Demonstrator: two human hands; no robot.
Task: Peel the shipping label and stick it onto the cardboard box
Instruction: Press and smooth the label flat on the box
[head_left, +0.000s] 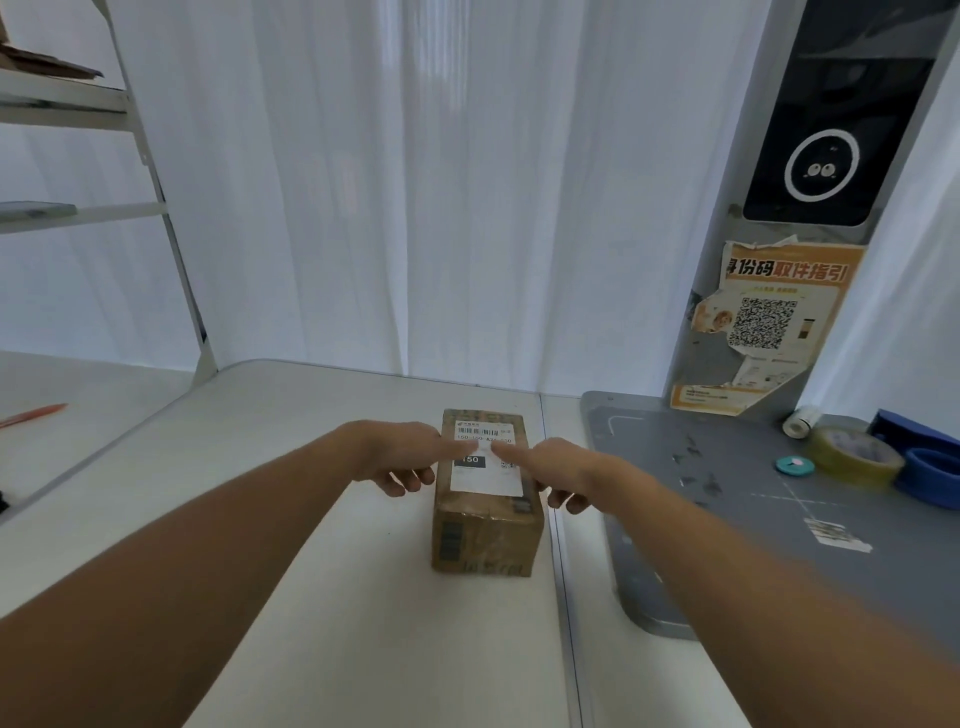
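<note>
A small brown cardboard box (485, 535) stands on the white table (311, 519), a little right of centre. A white shipping label (485, 480) with a barcode lies flat on the box's top face. My left hand (400, 452) reaches in from the left, its index finger pressed on the label's middle. My right hand (550, 465) comes from the right, and its index fingertip touches the label close to the left one. The other fingers of both hands curl down beside the box. Neither hand holds anything.
A grey mat (753, 499) covers the table's right side, with a yellowish tape roll (852, 454), blue tape dispenser (930, 467), small teal disc (794, 464) and white label roll (800, 420). A kiosk post with an orange poster (774, 322) stands behind. Metal shelving (78, 156) is at left.
</note>
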